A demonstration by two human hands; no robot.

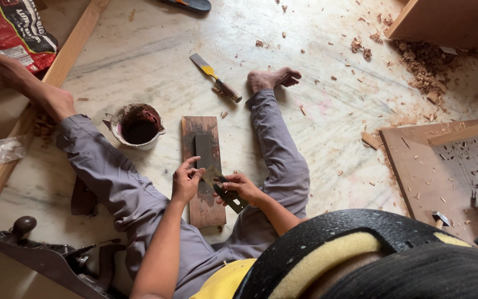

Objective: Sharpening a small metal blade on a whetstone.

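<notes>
We see the right hand (pixel 243 187) gripping a plane blade (pixel 222 187) by its lower end, its edge on the stone (pixel 204 152); left hand (pixel 186 180) fingertips press just beside it. Best keep the bevel flat, pressure even. A bowl (pixel 138 126) sits left of the stone, a chisel (pixel 215 77) beyond.

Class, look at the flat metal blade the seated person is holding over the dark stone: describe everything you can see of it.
The flat grey metal blade is a broad, thin iron with a dark slotted body and a paler, shiny end. It lies tilted, pale end down on the dark rectangular sharpening stone, which rests on a reddish-brown wooden board on the marble floor. The right hand grips its body from the side; the left hand presses fingertips near its pale end. Its dark lower end juts out below the right hand.
</notes>
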